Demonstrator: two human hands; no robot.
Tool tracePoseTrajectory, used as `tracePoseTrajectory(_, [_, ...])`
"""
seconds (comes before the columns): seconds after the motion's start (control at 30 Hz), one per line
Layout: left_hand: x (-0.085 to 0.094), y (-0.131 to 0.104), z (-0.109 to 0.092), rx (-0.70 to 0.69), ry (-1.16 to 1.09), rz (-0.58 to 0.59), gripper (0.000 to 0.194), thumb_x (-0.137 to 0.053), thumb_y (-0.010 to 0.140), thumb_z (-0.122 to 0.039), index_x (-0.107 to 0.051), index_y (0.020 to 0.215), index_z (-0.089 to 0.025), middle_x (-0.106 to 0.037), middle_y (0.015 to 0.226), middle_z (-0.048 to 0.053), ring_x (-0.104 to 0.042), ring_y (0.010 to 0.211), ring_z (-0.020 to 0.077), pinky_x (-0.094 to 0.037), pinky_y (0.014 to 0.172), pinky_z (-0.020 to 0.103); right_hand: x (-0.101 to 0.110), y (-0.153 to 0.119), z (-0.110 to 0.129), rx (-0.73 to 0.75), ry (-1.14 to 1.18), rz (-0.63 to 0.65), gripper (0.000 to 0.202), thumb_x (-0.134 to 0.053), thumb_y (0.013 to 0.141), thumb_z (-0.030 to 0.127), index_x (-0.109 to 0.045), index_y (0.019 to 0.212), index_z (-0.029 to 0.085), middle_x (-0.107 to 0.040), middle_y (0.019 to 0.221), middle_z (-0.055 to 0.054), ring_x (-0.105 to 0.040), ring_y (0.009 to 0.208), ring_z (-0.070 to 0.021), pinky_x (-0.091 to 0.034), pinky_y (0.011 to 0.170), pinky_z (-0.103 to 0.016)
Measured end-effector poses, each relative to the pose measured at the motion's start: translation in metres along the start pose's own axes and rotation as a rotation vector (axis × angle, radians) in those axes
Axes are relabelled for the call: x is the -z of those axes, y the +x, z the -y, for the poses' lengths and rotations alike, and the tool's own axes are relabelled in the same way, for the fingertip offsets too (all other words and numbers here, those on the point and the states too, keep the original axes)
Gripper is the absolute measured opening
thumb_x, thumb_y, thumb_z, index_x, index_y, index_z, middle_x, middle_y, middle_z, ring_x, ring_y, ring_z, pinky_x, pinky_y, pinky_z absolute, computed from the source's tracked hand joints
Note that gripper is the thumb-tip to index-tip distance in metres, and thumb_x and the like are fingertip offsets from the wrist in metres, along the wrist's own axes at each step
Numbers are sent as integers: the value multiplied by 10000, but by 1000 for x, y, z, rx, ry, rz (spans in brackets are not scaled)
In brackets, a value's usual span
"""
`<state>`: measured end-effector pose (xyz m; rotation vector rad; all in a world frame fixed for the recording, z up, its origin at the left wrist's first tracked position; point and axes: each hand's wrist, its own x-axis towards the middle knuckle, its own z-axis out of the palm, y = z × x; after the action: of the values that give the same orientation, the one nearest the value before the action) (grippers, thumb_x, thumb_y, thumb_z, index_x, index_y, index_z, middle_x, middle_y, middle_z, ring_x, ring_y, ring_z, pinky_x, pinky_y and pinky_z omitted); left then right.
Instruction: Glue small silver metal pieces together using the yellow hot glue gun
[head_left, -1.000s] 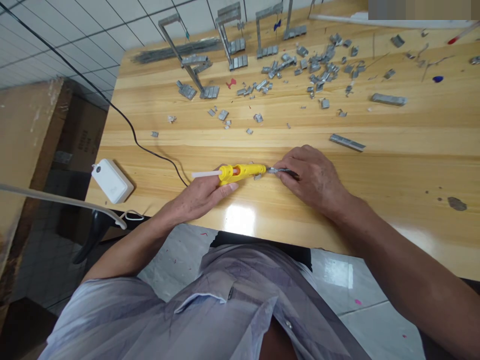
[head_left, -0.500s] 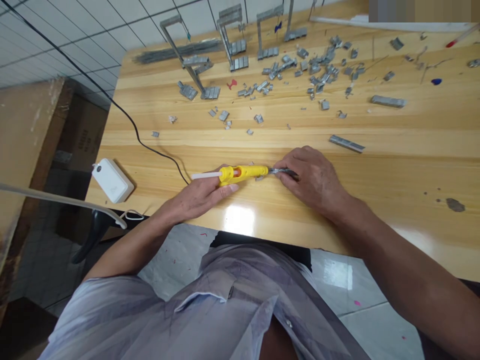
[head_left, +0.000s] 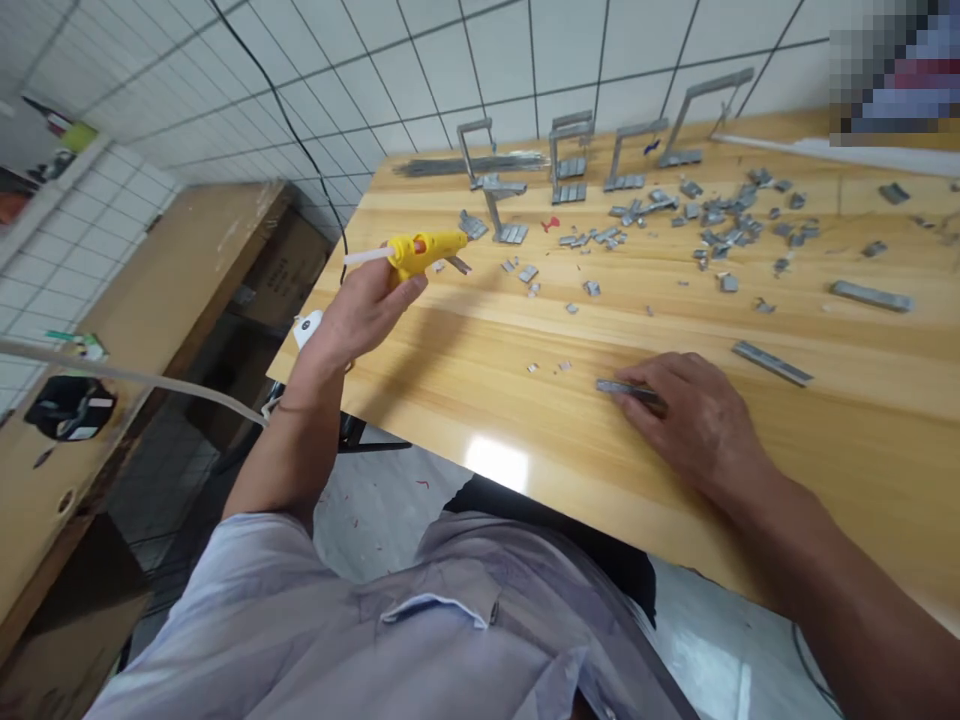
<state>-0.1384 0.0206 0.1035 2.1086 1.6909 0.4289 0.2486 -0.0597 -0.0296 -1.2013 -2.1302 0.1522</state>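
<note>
My left hand (head_left: 373,308) is closed around a yellow glue gun (head_left: 427,250), raised over the left part of the table. A white glue stick (head_left: 367,257) sticks out of its rear, and the nozzle points right toward the grey stands. On the table near the front, my right hand (head_left: 694,410) pinches a thin grey strip (head_left: 616,386) whose left end shows past the fingertips. Its other end is hidden under the hand. Another grey strip (head_left: 772,363) lies just beyond the right hand.
Several grey frame-like stands (head_left: 511,234) line the back of the wooden table (head_left: 495,340). Small grey pieces (head_left: 727,230) lie scattered at the back right. A white box-shaped device (head_left: 307,327) sits at the left edge, and a black cord (head_left: 296,135) hangs past the tiled wall.
The glue gun in my left hand has moved away from the strip, up and to the left. My right hand keeps its strip near the front of the table. The view has shifted.
</note>
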Motion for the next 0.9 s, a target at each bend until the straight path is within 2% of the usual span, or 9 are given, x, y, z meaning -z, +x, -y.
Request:
tracePoseTrajectory(0.07, [7, 12, 11, 39, 128, -161, 353, -572, 1015, -538, -646, 944, -200, -652, 882, 60, -610, 890, 239, -488, 778, 356, 0, -1, 0, 13, -6, -14, 132, -618, 998, 311, -725, 1001, 233, -755, 900, -90, -674, 836, -291, -518, 764, -446])
tracePoseTrajectory(0.13, [11, 24, 24, 44, 195, -212, 304, -608, 994, -480, -619, 861, -207, -651, 887, 67, -617, 865, 239, -474, 777, 363, 1, -1, -1, 17, -11, -16, 136, -612, 1005, 316, -721, 1018, 237, -752, 908, -93, -680, 848, -297, -529, 760, -456])
tracePoseTrajectory(0.27, [9, 34, 44, -7, 230, -176, 239, -607, 998, -442, -641, 920, -218, -664, 919, 76, -646, 855, 250, -464, 786, 369, 2, -2, -1, 20, -17, -2, 130, -608, 1013, 307, -718, 1037, 244, -752, 904, -88, -691, 838, -299, -547, 753, -468])
tracePoseTrajectory(0.4, [7, 29, 52, -6, 299, -153, 187, -570, 1009, -365, -671, 1060, -217, -696, 961, 77, -678, 882, 257, -485, 815, 364, 4, -1, -1, 28, -21, 12, 151, -598, 1024, 300, -731, 1044, 231, -759, 914, -99, -702, 847, -302, -547, 759, -467])
tracePoseTrajectory(0.67, [0, 20, 51, 90, 543, -89, 389, -513, 1055, -342, -632, 1374, -153, -749, 1230, 172, -706, 1090, 329, -509, 918, 415, 5, -1, 1, 30, -16, 34, 168, -601, 1031, 284, -747, 1055, 205, -767, 929, -111, -702, 869, -315, -544, 794, -476])
tracePoseTrajectory(0.9, [-18, 22, 46, 100, 708, -29, 344, -494, 1042, -258, -660, 1335, -193, -755, 1204, 181, -710, 1069, 365, -488, 914, 467, 6, 0, 1, 52, -25, 28, 159, -618, 1016, 271, -754, 1041, 193, -766, 917, -114, -693, 841, -308, -547, 767, -468])
